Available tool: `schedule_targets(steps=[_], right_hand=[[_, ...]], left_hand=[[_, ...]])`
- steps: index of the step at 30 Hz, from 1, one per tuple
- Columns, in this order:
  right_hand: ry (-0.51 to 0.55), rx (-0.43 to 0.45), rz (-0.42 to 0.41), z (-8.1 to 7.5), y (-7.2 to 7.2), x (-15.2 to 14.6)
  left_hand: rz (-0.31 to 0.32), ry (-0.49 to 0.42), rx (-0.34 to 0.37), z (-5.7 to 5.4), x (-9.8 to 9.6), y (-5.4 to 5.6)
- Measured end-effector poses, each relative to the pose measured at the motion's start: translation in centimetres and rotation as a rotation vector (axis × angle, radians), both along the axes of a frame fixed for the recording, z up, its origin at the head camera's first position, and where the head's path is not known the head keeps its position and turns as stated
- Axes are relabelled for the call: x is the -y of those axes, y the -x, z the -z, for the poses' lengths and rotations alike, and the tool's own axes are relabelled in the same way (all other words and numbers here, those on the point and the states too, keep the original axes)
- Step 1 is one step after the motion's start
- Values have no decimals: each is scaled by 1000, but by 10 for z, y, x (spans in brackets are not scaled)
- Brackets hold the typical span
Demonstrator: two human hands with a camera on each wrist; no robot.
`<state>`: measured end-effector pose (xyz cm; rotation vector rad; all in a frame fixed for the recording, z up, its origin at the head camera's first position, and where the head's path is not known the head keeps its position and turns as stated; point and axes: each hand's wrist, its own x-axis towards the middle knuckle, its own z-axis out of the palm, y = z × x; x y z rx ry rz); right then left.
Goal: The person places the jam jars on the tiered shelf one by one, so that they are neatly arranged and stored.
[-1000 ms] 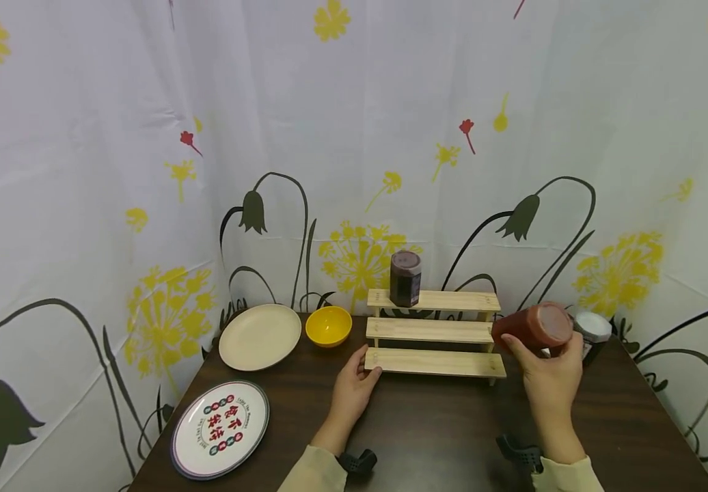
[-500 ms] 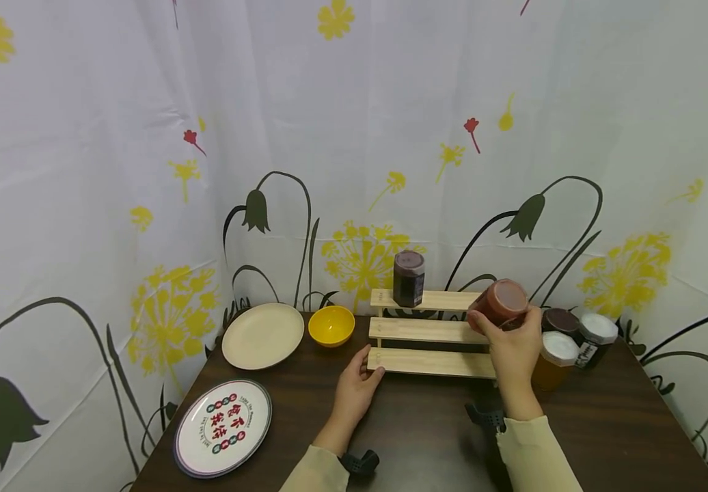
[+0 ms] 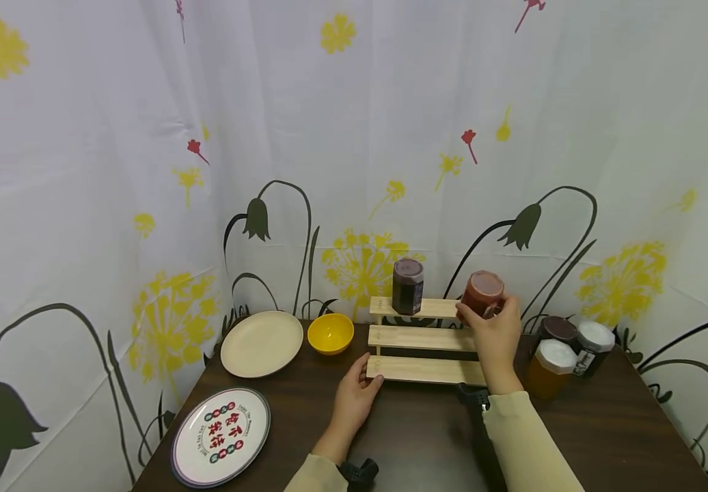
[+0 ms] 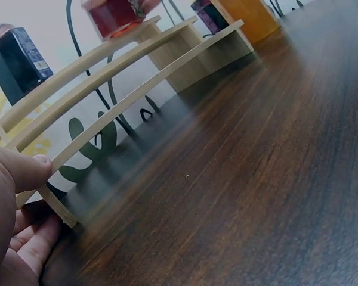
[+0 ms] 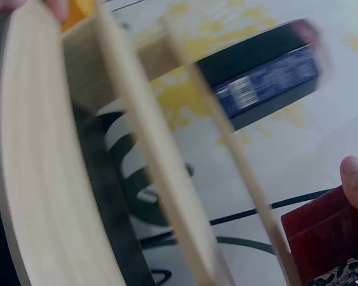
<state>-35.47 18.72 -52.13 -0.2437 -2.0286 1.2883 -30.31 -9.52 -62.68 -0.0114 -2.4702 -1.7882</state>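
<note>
A three-tier wooden stand (image 3: 424, 370) is at the back of the table. My left hand (image 3: 354, 400) grips the left end of its lowest tier; the left wrist view shows the thumb (image 4: 33, 170) on the board and fingers below it. In my right hand (image 3: 497, 338) is a red jar (image 3: 482, 292), held by its sides above the right part of the top tier. From the right wrist view, the jar (image 5: 328, 229) appears close to the top board; whether they touch I cannot tell. On the top tier's left part stands a dark jar (image 3: 407, 290) with a label.
Right of the stand are an amber jar (image 3: 547, 372), a dark-lidded jar (image 3: 558, 329) and a white-lidded dark jar (image 3: 594, 347). To the left lie a yellow bowl (image 3: 331, 335), a cream plate (image 3: 262, 345) and a printed white plate (image 3: 221, 437). A floral curtain (image 3: 354, 137) hangs behind.
My right hand has carried the red jar leftward and up, from beside the stand to above its top tier. The jar looks more upright. My left hand stays on the stand.
</note>
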Motion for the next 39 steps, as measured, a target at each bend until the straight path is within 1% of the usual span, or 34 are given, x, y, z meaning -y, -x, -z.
schedule_targets(steps=[3,6,16,22,25,30,34,36,39], right_hand=[[-49,29,-12,0,3,4],[-91,28,-15,-3,6,4],[-145,86,-46,-8,16,-2],[-146,112,-37,-5,25,-4],[-141,121,-40,-4,25,-4],[-126,122,-48,-2,24,-5],[-78,127,-67,0,20,-7],[-52,128,-85,0,18,-7],[-43,130,-99,2,17,-8]], left_hand=[[-2,-9,-7,1,1,-1],[1,-10,-23,0,1,-1],[-7,-19,-39,-3,1,2],[-8,-13,-30,-3,0,0],[-5,-10,-32,-2,2,0],[1,-18,-37,0,2,0],[13,-29,-16,1,-1,-2],[10,-26,-12,1,-2,-3],[-2,-17,-18,1,-2,-2]])
